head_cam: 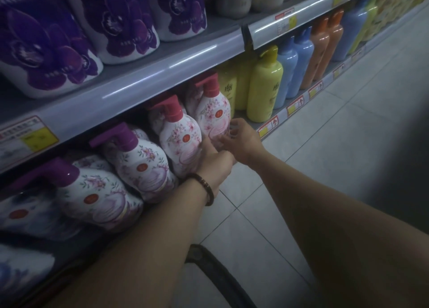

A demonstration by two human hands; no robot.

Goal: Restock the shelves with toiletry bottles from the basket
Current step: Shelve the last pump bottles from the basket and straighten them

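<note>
While upright, pink-pump bottle, spout leftward.

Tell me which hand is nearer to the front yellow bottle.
Right. The right hand is just below and left of the yellow bottle; the left hand is farther left, gripping a pink-capped bottle.

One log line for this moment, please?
left hand grips nearer pink-capped bottle base | right hand spread fingers touch farther pink-capped bottle

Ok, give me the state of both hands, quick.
Left hand: at the base of the nearer pink-capped bottle, fingers hidden; cannot tell.
Right hand: open, touching the farther pink-capped bottle.
</note>
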